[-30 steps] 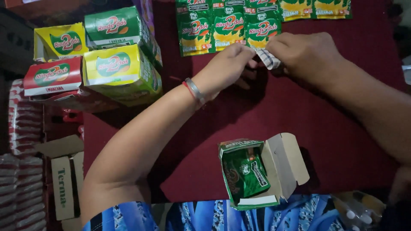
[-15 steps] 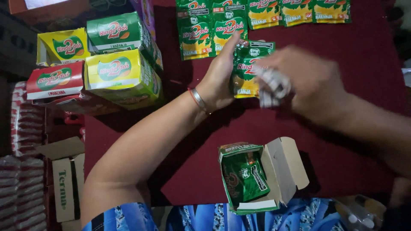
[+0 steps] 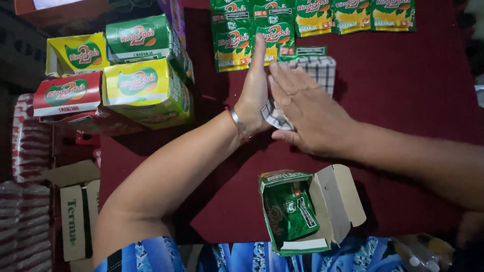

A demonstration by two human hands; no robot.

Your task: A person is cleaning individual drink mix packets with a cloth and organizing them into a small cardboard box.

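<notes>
My left hand (image 3: 253, 93) stands on its edge with straight fingers, pressed against the side of a small stack of sachets (image 3: 322, 68) whose checked grey-and-white backs face up. My right hand (image 3: 310, 113) lies flat across that stack, which is squeezed between both hands on the dark red cloth (image 3: 408, 100). A corner of the stack (image 3: 275, 117) sticks out under my right palm. A row of green and yellow sachets (image 3: 312, 17) lies just beyond the hands. Nearer to me stands an open carton (image 3: 339, 201) with green sachets (image 3: 290, 211) inside.
Stacked green, yellow and red cartons (image 3: 143, 85) stand at the left of the cloth. Below them, off the table, are a brown cardboard box (image 3: 75, 216) and piles of white-and-red packs (image 3: 25, 146). A clear bag (image 3: 423, 254) lies at the bottom right.
Both hands came back from the sachet row with a bunch of sachets. The bunch now lies back side up, pressed between my upright left hand and flat right hand.
</notes>
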